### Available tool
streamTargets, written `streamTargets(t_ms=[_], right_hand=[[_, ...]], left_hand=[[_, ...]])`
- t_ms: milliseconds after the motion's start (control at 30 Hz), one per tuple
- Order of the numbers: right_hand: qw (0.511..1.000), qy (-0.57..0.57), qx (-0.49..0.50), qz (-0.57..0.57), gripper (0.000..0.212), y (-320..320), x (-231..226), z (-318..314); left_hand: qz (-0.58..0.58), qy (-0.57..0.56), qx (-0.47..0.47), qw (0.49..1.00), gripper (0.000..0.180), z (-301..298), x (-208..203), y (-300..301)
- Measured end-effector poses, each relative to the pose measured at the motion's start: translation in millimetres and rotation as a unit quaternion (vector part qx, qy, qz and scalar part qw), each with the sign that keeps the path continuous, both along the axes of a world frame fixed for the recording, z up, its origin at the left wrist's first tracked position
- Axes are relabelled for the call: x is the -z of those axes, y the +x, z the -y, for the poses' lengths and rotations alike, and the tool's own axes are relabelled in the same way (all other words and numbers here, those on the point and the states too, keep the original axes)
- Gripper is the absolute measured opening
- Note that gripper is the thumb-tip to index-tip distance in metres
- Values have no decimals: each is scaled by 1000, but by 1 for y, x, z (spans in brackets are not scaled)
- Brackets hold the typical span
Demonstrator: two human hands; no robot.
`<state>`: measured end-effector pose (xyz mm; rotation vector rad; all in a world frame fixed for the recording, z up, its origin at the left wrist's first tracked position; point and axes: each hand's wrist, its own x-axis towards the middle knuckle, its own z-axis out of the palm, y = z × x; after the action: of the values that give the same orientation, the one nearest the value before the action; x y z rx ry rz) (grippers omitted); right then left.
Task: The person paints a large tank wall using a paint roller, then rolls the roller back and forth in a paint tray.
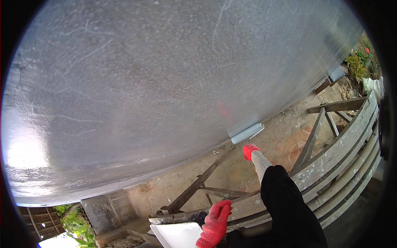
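My right hand (pixel 251 151), in a red glove, is closed round the handle of a paint roller (pixel 247 133). The roller's pale grey sleeve lies against the lower edge of a large, shiny grey wall (pixel 165 82). Down at the bottom, my left hand (pixel 215 223), gloved in red too, has its fingers curled in; what they hold, if anything, is hidden. Right beside it is a white tray or tub (pixel 178 234), cut off by the lower edge of view. Something dark and bristly (pixel 199 218) shows between the two.
Paint-spotted scaffold planks (pixel 335 167) curve along the right and below me. Wooden braces (pixel 194 182) slant down from them toward the brown ground (pixel 231 169) far beneath. Plants (pixel 357 64) grow at the right, and greenery (pixel 76 223) shows at the lower left.
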<state>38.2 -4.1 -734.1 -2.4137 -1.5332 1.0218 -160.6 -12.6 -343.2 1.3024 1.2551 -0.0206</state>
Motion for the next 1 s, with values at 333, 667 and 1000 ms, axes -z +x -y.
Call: streamTargets(t_ms=[333, 667, 1000], right_hand=[[997, 70, 15, -31, 14, 15, -58, 13], [958, 168, 128, -195, 14, -11, -192, 87], [700, 147, 452, -534, 20, -66, -375, 163]], left_hand=[[30, -26, 14, 999, 23, 9, 2, 4], [130, 15, 29, 991, 23, 27, 5, 4], [54, 83, 150, 984, 39, 21, 1, 23]])
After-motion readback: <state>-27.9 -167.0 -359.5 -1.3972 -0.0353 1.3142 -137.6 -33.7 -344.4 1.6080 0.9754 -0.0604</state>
